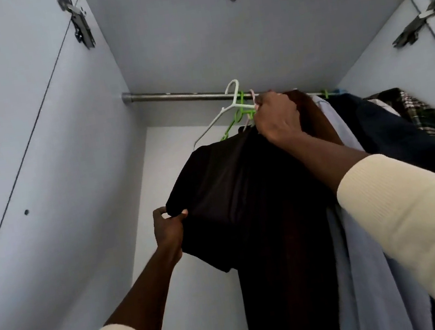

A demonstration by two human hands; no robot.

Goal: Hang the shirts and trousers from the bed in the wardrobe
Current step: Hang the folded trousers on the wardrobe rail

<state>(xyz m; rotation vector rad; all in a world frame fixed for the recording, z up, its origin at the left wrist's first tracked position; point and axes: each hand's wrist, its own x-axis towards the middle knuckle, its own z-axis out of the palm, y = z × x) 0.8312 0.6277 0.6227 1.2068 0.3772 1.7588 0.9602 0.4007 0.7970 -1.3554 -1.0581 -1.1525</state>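
A dark brown garment [243, 197] hangs inside the open wardrobe, just under the metal rail [172, 96]. My left hand [168, 228] pinches its lower left edge. My right hand [277, 116] grips the top of the garment by a pale hanger hook up at the rail. Next to that hand hang a white hanger [226, 107] and a green hanger [240, 116], both bare. To the right hang a brown garment [314, 119], a light blue shirt [365, 255], a dark blue garment [392, 133] and a plaid shirt [429, 119].
The wardrobe's left wall [41, 163] and its top panel [220, 37] close in the space. Door hinges sit at the upper left [78, 21] and upper right [420, 18]. The left stretch of the rail carries nothing.
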